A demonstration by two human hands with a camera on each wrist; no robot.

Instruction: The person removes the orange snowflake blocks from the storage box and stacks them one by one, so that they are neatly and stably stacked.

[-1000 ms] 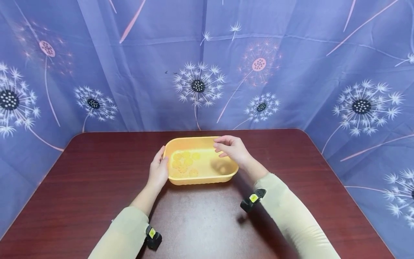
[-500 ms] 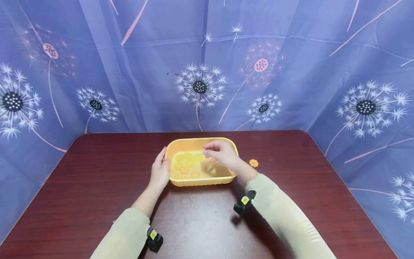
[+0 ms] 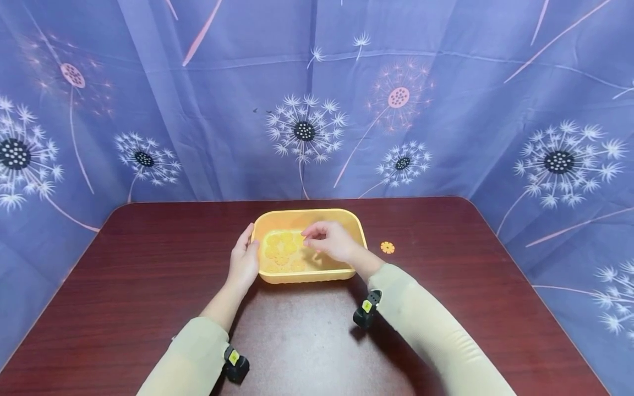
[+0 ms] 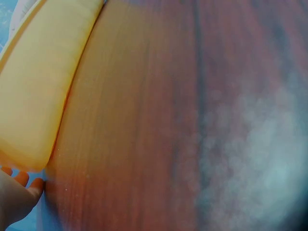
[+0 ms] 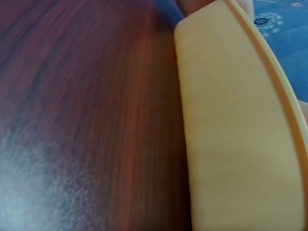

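A yellow plastic tray point(image 3: 307, 276) stands on the table, holding several yellow-orange flower-shaped pieces point(image 3: 281, 254) in its left half. My left hand point(image 3: 242, 264) grips the tray's left end, thumb at the rim and fingers along the outside. Over the middle of the tray, my right hand point(image 3: 333, 242) points left with curved fingers, its fingertips close to the pieces; a gap shows between thumb and forefinger, and I see nothing held there. Outside the tray, to the right, one orange flower-shaped piece point(image 3: 387, 247) lies flat. The right wrist view shows mostly the tray's outer wall point(image 5: 240, 120).
The dark red wooden table point(image 3: 148, 286) reaches back to a blue curtain point(image 3: 223, 110) printed with dandelions, which also hangs at both sides. Small black cameras point(image 3: 365, 313) are strapped to both forearms over pale sleeves.
My right hand has moved left and slightly down, from the tray's right end to above its middle. The orange piece at right has come into view. My left hand keeps its grip.
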